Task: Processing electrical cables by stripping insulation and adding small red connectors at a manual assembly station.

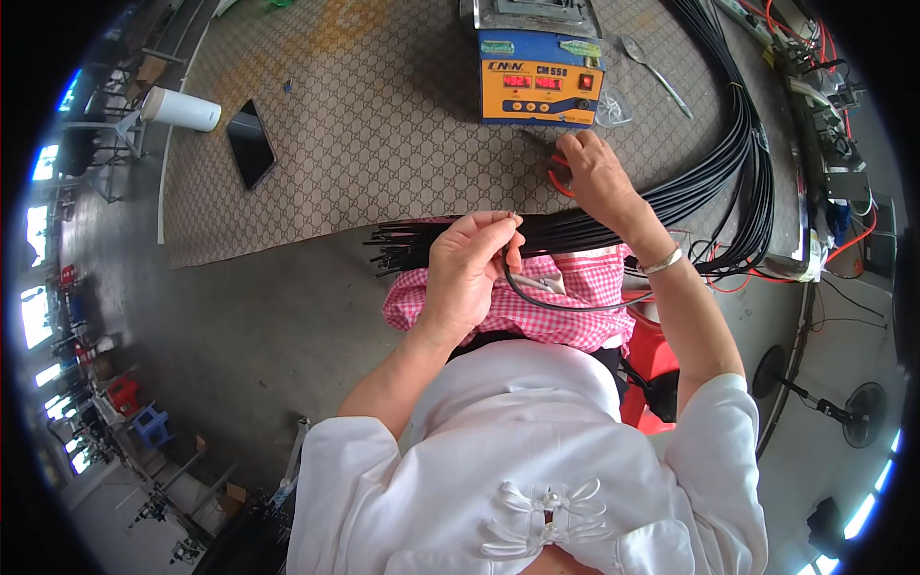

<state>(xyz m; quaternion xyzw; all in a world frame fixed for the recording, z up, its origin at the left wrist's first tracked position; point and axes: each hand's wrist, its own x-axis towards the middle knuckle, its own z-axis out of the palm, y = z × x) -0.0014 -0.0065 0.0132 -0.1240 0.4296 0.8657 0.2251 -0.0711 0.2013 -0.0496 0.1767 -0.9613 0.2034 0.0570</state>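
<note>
My left hand (470, 264) is closed in a pinch at the end of a black cable (551, 305), held up in front of my lap. The cable loops down from the fingers and runs to the right. My right hand (596, 172) is on the table with its fingers curled over red-handled pliers (558, 180); the dark jaws point away to the left, and the fingers partly hide the handles. Just beyond stands a blue and orange box-shaped device (541, 86) with red digital displays and a metal top. A thick bundle of black cables (690, 187) passes under my right forearm.
On the patterned tabletop (364, 125) lie a dark phone (251, 144), a metal spoon (656, 77) and a small clear plastic bag (613, 110). A white cup (182, 109) is at the left edge. Pink checked cloth (575, 321) covers my lap. Fans (862, 414) stand at right.
</note>
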